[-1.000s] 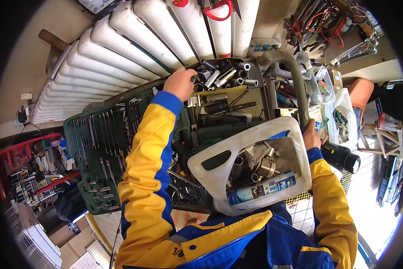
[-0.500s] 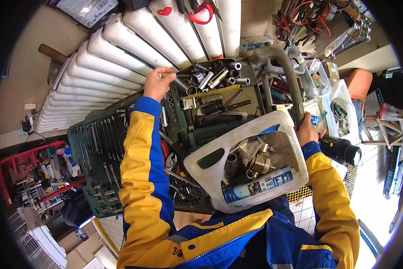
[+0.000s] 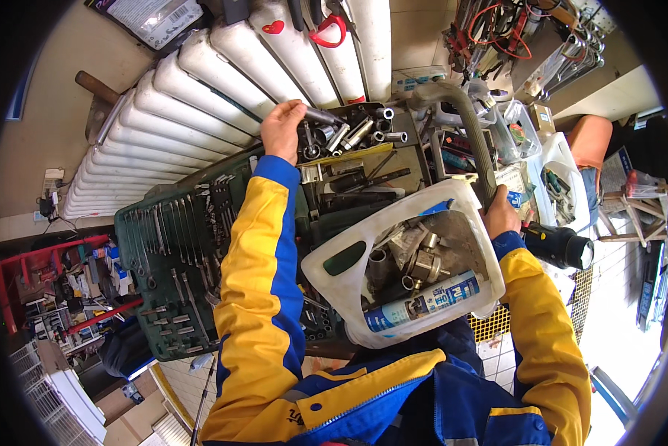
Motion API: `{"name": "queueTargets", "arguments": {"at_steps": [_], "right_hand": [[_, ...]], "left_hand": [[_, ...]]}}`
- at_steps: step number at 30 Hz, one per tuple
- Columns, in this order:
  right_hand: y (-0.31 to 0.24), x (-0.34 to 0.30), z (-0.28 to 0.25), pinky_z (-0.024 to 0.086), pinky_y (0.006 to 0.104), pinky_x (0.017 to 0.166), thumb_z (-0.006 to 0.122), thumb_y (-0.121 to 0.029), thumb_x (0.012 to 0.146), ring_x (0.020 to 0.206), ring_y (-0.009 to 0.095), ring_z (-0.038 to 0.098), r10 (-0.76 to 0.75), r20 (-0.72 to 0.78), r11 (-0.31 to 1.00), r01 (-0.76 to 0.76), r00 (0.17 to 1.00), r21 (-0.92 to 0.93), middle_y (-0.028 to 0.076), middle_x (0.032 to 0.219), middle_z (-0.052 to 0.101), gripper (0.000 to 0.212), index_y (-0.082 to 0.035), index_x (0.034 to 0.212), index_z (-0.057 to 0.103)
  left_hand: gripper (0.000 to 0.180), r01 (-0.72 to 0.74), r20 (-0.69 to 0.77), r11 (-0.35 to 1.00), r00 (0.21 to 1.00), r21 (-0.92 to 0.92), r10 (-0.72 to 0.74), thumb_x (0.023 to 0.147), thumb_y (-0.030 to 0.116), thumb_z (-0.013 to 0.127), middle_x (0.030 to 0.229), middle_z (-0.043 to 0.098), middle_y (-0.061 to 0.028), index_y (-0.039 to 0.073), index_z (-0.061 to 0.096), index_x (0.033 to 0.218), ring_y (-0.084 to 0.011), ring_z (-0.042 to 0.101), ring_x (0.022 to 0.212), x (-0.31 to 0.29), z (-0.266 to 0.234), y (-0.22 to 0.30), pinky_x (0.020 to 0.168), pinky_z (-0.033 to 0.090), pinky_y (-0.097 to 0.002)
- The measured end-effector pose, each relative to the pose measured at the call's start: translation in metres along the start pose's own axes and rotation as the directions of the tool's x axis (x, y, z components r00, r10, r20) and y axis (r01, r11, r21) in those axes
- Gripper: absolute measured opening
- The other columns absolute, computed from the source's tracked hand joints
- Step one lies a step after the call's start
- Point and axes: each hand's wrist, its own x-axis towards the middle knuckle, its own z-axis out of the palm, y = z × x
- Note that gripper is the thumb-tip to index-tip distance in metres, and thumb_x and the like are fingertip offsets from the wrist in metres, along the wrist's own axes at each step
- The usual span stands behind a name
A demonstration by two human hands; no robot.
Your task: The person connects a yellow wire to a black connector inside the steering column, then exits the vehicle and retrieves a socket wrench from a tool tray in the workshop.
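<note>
My left hand (image 3: 282, 132) is at the sockets compartment, thumb and fingers pinched together. A dark cylindrical socket (image 3: 324, 117) lies at its fingertips, and a slim metal piece shows just under them. I cannot make out which of these is held. Loose chrome and dark sockets (image 3: 358, 134) fill the compartment. My right hand (image 3: 502, 218) is closed around the lower end of a thick curved handle (image 3: 477, 126), beside the rim of a cut-open white plastic jug (image 3: 326, 260). Inside the jug are metal fittings (image 3: 426, 265) and a blue-and-white spray can (image 3: 423, 301).
A green tool case (image 3: 144, 245) with wrenches and bits lies left. A white radiator (image 3: 193, 97) stands behind. Red-handled scissors (image 3: 328, 33) hang above. Clear bins (image 3: 521, 130), a black flashlight (image 3: 561, 245) and hung pliers (image 3: 490, 37) are on the right. A red shelf (image 3: 7, 293) stands far left.
My left hand has moved right, from the near-left corner of the sockets compartment to over its edge. My right hand keeps its place at the handle. The whole view has shifted slightly.
</note>
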Motion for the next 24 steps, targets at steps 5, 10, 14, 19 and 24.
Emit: {"name": "queueTargets", "arguments": {"at_steps": [5,10,14,19,24], "right_hand": [[0.006,0.005,0.008,0.056,0.0553,0.077,0.065,-0.019,0.084,0.087,0.047,0.070,-0.014,-0.023,0.999,0.014,1.000,0.028,0.026,0.092,0.072,0.046,-0.004,0.121,0.042],[0.013,0.017,0.017,0.056,0.0564,0.080,0.073,-0.031,0.086,0.093,0.048,0.070,-0.001,0.038,1.000,0.000,0.999,0.024,0.030,0.097,0.072,0.056,-0.006,0.125,0.040],[0.021,0.027,0.025,0.054,0.0571,0.083,0.066,-0.038,0.093,0.098,0.050,0.069,-0.042,0.034,0.997,0.040,0.999,0.063,0.030,0.103,0.072,0.052,-0.006,0.125,0.040],[0.028,0.037,0.039,0.054,0.0563,0.086,0.064,-0.040,0.094,0.101,0.050,0.070,-0.120,-0.011,0.987,0.120,0.993,0.103,0.034,0.104,0.071,0.055,-0.004,0.127,0.039],[0.025,0.041,0.038,0.054,0.0552,0.092,0.073,-0.037,0.088,0.104,0.049,0.070,-0.169,0.031,0.974,0.162,0.985,0.159,0.035,0.107,0.070,0.062,-0.001,0.125,0.037]], "left_hand": [[0.023,0.000,0.109,0.928,0.993,-0.373,0.043,0.102,0.012,0.065,0.108,0.069,-0.0087,0.002,0.061,0.123,-0.0213,0.070,0.097,-0.057,-0.024,0.062,0.084,0.064,-0.0384],[0.026,0.116,0.007,0.602,0.984,-0.790,-0.180,0.105,0.021,0.061,0.119,0.070,-0.0134,0.004,0.063,0.125,-0.0255,0.071,0.101,-0.190,-0.080,0.076,0.079,0.065,-0.0319],[0.030,0.038,-0.078,0.424,0.964,-0.905,-0.254,0.107,0.019,0.057,0.122,0.066,-0.0186,0.002,0.063,0.131,-0.0268,0.064,0.116,-0.337,-0.097,0.061,0.076,0.061,-0.0257],[0.044,-0.132,-0.310,0.626,0.933,-0.769,-0.184,0.104,0.003,0.052,0.135,0.061,-0.0146,0.005,0.051,0.148,-0.0337,0.058,0.127,-0.466,-0.067,0.101,0.087,0.056,-0.0316],[0.057,-0.346,-0.382,0.781,0.912,-0.520,0.149,0.098,0.004,0.063,0.140,0.059,-0.0149,0.007,0.043,0.152,-0.0361,0.057,0.131,-0.534,0.001,0.176,0.111,0.045,-0.0479]]}}
